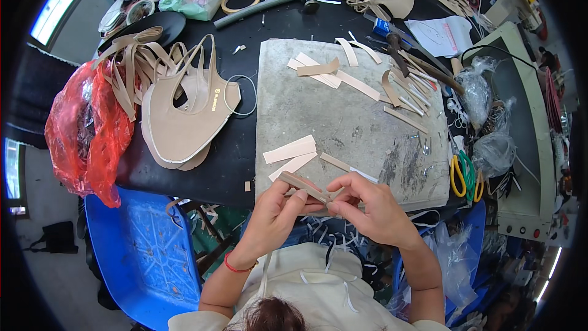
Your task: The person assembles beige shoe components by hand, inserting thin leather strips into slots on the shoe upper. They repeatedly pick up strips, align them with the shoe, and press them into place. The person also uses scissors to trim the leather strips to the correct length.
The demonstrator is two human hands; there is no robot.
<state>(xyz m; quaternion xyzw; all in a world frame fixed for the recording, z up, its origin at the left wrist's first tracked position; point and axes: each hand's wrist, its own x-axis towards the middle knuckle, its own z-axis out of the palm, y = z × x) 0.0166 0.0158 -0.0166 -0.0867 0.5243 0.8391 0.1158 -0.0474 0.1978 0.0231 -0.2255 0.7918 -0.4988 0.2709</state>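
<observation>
A narrow beige strip (301, 184) slants between my hands above the near edge of the grey work board (361, 129). My left hand (275, 213) holds it between thumb and fingers. With thumb and index finger, my right hand (365, 205) pinches the strip's right end. Just beyond my left hand lie several pale flat strips (290, 149), two of them crossing at an angle. Another thin strip with a white end (335, 160) rests behind my right hand. Farther back on the board are more beige strips (358, 84), some curled.
Cut beige shoe uppers (187, 110) lie left of the board, beside a red plastic bag (86, 129). A hammer (263, 9) lies at the back. Yellow-handled scissors (457, 175) and green-handled scissors (470, 175) are right of the board. A blue bin (110, 270) stands below left.
</observation>
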